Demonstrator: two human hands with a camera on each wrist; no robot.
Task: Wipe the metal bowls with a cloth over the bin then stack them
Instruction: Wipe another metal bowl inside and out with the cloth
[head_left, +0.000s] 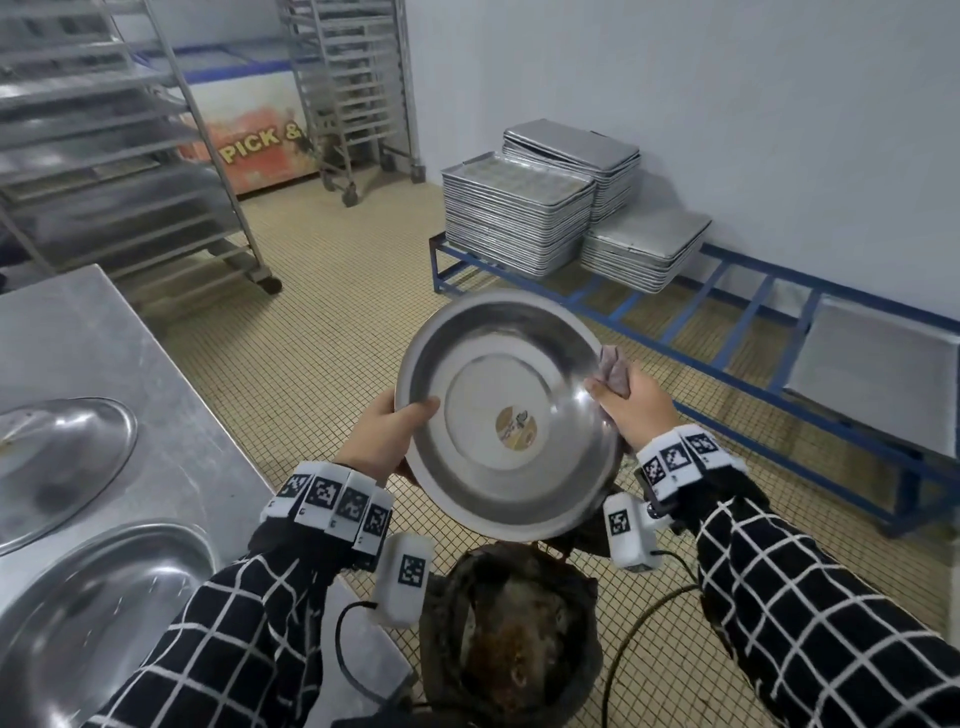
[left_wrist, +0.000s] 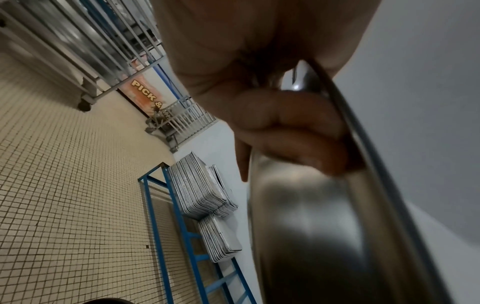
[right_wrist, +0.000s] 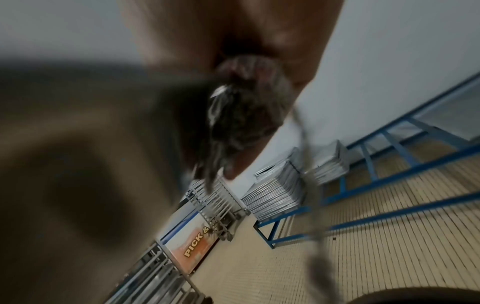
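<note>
The person holds a metal bowl tilted up on edge above the bin, its hollow side facing the head camera and a small round sticker on its flat bottom. The left hand grips the bowl's left rim, thumb hooked over the inside and, as the left wrist view shows, the fingers curled round the outside wall of the bowl. The right hand is closed on a bunched grey cloth, pressing it against the right rim. In the right wrist view the cloth hangs dark and wadded from the right hand, though that picture is heavily blurred and the fingers there cannot be made out.

The bin stands on the tiled floor directly under the bowl, lined with a dark bag and holding brownish scraps. To the left, on the steel worktop, lie two more metal bowls: one near the front edge, hollow side up, and one further back, turned upside down. Against the white wall a low blue rack carries stacks of baking trays. Wheeled tray trolleys and a chest with "PICK &" lettering stand at the far side of the room.
</note>
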